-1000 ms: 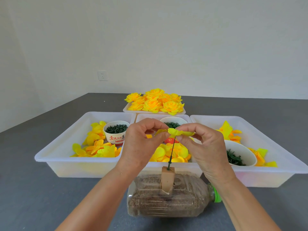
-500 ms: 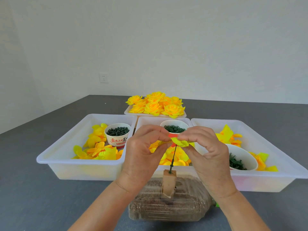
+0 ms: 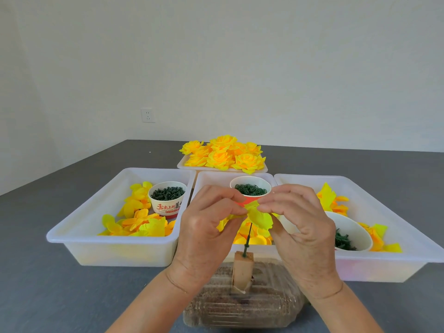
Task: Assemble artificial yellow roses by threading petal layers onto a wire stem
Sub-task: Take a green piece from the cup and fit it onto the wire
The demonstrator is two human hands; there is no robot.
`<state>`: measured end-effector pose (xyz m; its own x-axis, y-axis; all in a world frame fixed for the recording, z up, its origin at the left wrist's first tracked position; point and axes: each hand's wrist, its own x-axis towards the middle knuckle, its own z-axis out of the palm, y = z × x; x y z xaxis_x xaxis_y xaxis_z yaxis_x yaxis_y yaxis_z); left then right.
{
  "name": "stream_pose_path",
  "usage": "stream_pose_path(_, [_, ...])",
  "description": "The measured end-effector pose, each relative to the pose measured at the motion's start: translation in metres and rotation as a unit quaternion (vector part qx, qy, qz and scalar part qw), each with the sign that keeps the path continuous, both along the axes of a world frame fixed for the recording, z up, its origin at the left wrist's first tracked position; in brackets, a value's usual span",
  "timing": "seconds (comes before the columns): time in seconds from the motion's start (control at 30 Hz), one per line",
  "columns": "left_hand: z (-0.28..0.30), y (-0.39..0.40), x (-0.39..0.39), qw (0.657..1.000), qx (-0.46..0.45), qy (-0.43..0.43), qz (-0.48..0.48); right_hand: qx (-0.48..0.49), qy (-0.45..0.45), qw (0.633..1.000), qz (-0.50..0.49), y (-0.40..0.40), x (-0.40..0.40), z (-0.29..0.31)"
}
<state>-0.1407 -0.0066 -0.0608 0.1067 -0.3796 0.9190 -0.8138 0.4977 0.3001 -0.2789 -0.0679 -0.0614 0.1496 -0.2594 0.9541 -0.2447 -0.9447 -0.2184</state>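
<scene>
Atop the green stem (image 3: 247, 239), a yellow petal layer (image 3: 260, 216) sits pinched between the left hand (image 3: 206, 233) and right hand (image 3: 303, 233). The stem stands in a block (image 3: 242, 269) on a bottle (image 3: 242, 306). Behind, three tubs (image 3: 115, 241) hold petals and cups; finished roses (image 3: 224, 155) lie farthest back.

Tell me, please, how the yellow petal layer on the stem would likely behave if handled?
The petal layer looks floppy: it drapes and crumples between the left hand and right hand. It is probably very light, since fingertip pinches carry it, and unlikely to roll.
</scene>
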Motion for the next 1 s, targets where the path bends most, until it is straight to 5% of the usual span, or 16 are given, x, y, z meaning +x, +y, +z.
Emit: stream_pose_path(1.0, [-0.016, 0.002, 0.005, 0.996, 0.028, -0.085, 0.009, -0.047, 0.090, 0.993, -0.062, 0.004, -0.006, -0.021])
